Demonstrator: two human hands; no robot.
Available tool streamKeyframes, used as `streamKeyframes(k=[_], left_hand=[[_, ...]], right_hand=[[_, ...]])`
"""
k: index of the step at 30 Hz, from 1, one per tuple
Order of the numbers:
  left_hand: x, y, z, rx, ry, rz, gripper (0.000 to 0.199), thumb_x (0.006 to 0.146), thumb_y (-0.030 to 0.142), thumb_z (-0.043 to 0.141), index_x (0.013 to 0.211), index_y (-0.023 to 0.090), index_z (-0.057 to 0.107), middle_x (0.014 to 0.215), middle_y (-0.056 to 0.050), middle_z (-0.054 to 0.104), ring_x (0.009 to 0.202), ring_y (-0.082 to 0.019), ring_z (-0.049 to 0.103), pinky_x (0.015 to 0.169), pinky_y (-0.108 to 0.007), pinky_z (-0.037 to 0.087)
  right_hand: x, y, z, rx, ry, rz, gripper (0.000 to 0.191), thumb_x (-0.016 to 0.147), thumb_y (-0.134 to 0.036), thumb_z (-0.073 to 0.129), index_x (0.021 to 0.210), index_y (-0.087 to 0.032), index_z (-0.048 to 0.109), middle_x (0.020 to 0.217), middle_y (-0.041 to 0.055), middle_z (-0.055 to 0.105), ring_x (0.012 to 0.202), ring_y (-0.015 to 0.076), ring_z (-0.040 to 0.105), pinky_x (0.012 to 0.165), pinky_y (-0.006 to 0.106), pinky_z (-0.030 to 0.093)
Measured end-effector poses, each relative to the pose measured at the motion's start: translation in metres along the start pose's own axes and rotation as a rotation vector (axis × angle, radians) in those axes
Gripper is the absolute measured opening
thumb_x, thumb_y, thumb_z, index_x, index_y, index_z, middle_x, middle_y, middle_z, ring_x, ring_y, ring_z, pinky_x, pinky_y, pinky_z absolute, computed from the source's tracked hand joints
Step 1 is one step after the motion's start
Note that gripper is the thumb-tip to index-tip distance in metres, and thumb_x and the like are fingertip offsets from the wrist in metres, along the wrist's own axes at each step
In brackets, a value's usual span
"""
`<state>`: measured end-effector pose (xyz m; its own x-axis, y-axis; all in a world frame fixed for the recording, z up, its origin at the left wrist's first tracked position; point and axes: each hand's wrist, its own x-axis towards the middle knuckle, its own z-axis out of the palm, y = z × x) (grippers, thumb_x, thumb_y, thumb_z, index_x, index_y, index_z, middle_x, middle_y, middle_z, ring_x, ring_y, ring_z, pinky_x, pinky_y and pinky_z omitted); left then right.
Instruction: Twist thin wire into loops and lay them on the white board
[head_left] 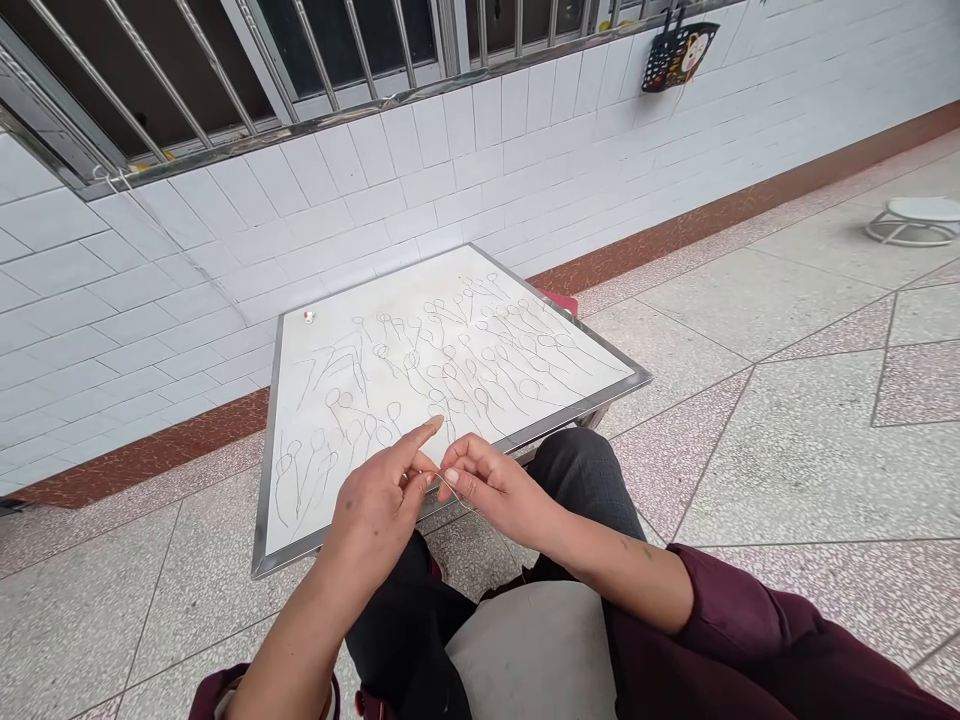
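My left hand [379, 505] is at the near edge of a white table, its thumb pinched against a finger while the index finger points out over the tabletop. Close beside it, my right hand [495, 490] pinches with thumb and forefinger. Between the fingertips runs a thin, pale, wire-like strand [459, 497], whose end trails below my right fingers. I cannot tell whether it is wire or thread. Many similar looped strands [411, 362], each with loose tails, lie spread over the table [330, 330] beyond my hands.
A small red-and-white object [309, 317] sits at the table's far left corner. Behind stands a white tiled wall [420, 190] with a barred window [300, 60] and a hanging dark patterned bag [677, 55]. A low white stool [919, 220] is on the floor at right.
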<state>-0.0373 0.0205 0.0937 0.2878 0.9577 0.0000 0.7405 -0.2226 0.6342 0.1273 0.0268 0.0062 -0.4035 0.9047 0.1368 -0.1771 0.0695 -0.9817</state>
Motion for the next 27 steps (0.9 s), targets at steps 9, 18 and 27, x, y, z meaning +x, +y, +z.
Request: streamKeyframes(k=[9, 18, 27], left_hand=[[0.0000, -0.0056, -0.0022, -0.057, -0.001, 0.021, 0.051, 0.091, 0.022, 0.049, 0.141, 0.032, 0.051, 0.083, 0.004, 0.071, 0.073, -0.014, 0.061, 0.073, -0.028, 0.047], [-0.0023, 0.0000, -0.0009, -0.062, -0.001, 0.032, 0.047, 0.091, 0.023, 0.050, 0.137, 0.031, 0.055, 0.080, 0.005, 0.072, 0.075, -0.014, 0.063, 0.077, -0.028, 0.049], [-0.0013, -0.0018, 0.0009, -0.015, 0.025, 0.020, 0.044, 0.090, 0.022, 0.049, 0.132, 0.031, 0.060, 0.081, 0.004, 0.074, 0.073, -0.016, 0.065, 0.076, -0.031, 0.051]], right_hand=[[0.0060, 0.0024, -0.0011, 0.458, -0.100, 0.259, 0.031, 0.084, -0.045, 0.072, 0.078, -0.018, 0.059, 0.070, -0.0029, 0.057, 0.064, 0.0098, 0.048, 0.062, 0.024, 0.034], [0.0051, 0.0021, -0.0028, 0.561, -0.132, 0.393, 0.028, 0.078, -0.037, 0.076, 0.073, -0.017, 0.058, 0.065, -0.0041, 0.054, 0.058, 0.0082, 0.043, 0.055, 0.023, 0.027], [0.0041, 0.0047, 0.0016, 0.473, -0.068, 0.320, 0.031, 0.075, -0.042, 0.078, 0.071, -0.019, 0.058, 0.061, -0.0045, 0.058, 0.060, 0.0102, 0.050, 0.058, 0.024, 0.030]])
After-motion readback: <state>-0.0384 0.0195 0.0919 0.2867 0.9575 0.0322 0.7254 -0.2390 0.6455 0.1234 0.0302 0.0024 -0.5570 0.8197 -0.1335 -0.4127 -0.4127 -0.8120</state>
